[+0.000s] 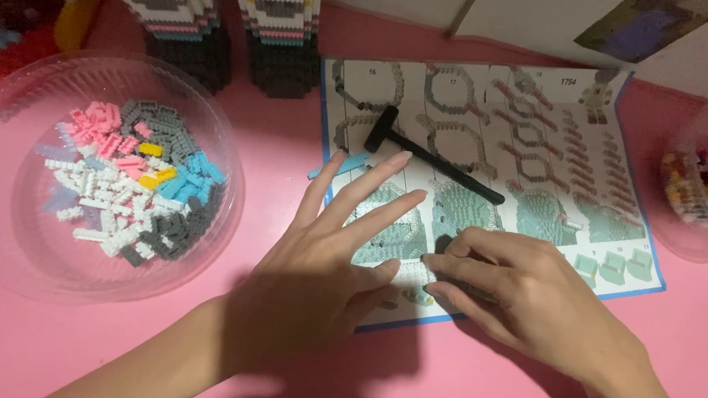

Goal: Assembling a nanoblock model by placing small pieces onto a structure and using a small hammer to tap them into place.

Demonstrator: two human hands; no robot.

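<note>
Pink table (473,379) with clear bowl (18,232), instruction sheet (549,96), block figure (218,34).

I see through one head camera only, looking steeply down on the pink table (293,125) from close above; the sheet (531,151) fills the centre; the bowl (19,208) sits left, another tub (686,237) is cut by the right edge.

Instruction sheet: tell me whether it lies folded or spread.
Spread. The instruction sheet lies flat on the pink table, its blue edge showing, with a small black hammer on it.
</note>
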